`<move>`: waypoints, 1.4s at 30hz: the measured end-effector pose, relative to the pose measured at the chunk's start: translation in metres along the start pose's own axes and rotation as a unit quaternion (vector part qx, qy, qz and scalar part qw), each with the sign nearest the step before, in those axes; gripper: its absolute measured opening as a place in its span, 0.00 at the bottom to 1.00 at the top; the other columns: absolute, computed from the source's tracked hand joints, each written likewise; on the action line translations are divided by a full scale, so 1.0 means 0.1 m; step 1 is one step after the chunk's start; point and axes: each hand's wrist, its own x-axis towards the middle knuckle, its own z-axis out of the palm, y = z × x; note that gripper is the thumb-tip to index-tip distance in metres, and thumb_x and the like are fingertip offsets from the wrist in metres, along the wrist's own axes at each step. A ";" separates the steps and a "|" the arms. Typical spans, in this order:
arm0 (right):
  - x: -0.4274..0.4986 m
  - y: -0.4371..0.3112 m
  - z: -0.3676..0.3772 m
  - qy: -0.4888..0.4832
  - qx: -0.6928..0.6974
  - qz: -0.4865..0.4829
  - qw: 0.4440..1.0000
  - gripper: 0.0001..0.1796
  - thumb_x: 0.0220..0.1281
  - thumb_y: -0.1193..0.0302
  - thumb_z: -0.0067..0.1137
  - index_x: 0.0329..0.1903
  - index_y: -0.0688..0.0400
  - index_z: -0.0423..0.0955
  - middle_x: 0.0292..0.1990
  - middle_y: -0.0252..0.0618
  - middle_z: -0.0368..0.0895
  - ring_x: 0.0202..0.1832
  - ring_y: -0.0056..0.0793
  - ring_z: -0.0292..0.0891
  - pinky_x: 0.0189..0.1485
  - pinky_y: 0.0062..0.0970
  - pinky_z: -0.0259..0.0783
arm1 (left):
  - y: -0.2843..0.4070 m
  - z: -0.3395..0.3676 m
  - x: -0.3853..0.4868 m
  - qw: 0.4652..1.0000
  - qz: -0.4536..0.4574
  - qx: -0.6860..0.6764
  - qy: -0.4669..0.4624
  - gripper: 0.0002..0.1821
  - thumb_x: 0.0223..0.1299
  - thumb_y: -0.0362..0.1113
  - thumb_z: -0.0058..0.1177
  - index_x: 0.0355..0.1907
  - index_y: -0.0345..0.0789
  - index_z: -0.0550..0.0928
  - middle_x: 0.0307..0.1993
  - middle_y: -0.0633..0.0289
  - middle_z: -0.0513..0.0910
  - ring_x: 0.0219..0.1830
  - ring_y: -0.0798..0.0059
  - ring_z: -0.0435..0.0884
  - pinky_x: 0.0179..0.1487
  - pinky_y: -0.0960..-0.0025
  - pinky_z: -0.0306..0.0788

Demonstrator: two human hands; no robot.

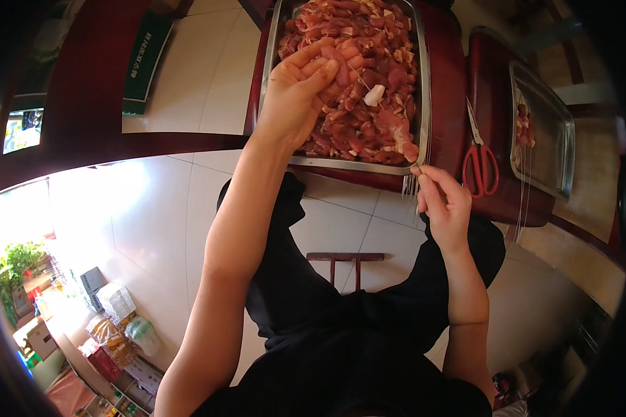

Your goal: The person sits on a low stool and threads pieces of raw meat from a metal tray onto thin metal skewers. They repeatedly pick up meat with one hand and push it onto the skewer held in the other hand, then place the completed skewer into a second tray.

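A steel tray [354,165] heaped with raw meat pieces [365,127] lies before me. Over the meat, my left hand [313,75] holds a piece of raw meat [336,65] between thumb and fingers. My right hand [441,195], at the tray's near right corner, pinches the end of a thin metal skewer. The skewer runs up through a reddish meat piece and a whitish piece [374,95], and its upper part reaches towards my left hand. More thin skewers [409,187] lie along the tray's right edge, their ends sticking out past the corner beside my right hand.
Scissors with red handles [481,169] lie right of my right hand on a dark red wooden stool. A second steel tray [567,151] farther right holds a few skewers of threaded meat [525,125]. A low wooden rail [345,256] shows between my legs. Packed goods [117,302] stand at lower left.
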 end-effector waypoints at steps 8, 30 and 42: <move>0.02 0.04 -0.08 0.039 0.005 -0.009 0.999 0.10 0.70 0.76 0.52 0.48 0.67 0.78 0.27 0.30 0.77 0.22 0.11 0.65 0.25 0.13 0.61 | 0.01 -0.24 0.05 0.831 0.130 0.518 0.154 0.12 0.51 0.28 0.62 0.40 0.32 0.84 0.27 0.59 0.87 0.29 0.75 0.85 0.37 0.74 0.77; 0.05 0.04 -0.17 0.074 0.013 -0.005 0.997 0.11 0.70 0.74 0.53 0.49 0.67 0.78 0.26 0.28 0.74 0.22 0.10 0.64 0.24 0.13 0.59 | -0.41 0.11 -0.19 0.569 0.161 0.794 -0.138 0.07 0.46 0.26 0.56 0.31 0.35 0.82 0.30 0.60 0.82 0.38 0.60 0.82 0.38 0.62 0.77; 0.03 0.01 -0.17 0.077 0.016 0.011 0.997 0.10 0.70 0.76 0.52 0.48 0.67 0.78 0.26 0.29 0.75 0.22 0.11 0.65 0.25 0.12 0.61 | 0.00 0.03 -0.03 0.981 -0.073 0.182 -0.009 0.12 0.62 0.29 0.58 0.48 0.29 0.80 0.37 0.61 0.86 0.40 0.79 0.82 0.43 0.76 0.75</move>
